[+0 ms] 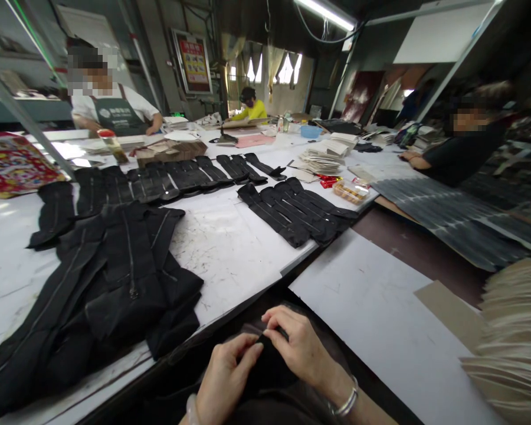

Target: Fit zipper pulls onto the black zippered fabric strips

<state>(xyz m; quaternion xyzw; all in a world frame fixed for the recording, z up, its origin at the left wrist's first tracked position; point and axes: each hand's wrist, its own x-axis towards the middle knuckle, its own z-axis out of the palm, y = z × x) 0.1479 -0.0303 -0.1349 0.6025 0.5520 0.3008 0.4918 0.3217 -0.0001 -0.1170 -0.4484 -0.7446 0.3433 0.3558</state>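
Both hands meet low in the head view, over my lap at the table's edge. My left hand (230, 369) pinches a piece of black fabric (265, 360) between thumb and fingers. My right hand (298, 342), fingers curled, grips the same fabric close beside it. Much of the piece blends into the dark clothing below, so its full shape is hidden. To the left lies a heap of black zippered fabric pieces (115, 277) hanging partly over the edge. Ahead, a row of black zippered strips (181, 177) crosses the table, and another group of black strips (296, 209) lies nearer.
A white board (371, 319) lies at right, beside a stack of beige sheets (513, 342). Dark grey strips (451, 212) cover the right-hand table. A clear food box (350, 192) and a lidded jar (112, 146) stand on the white table (230, 248). Several people work around it.
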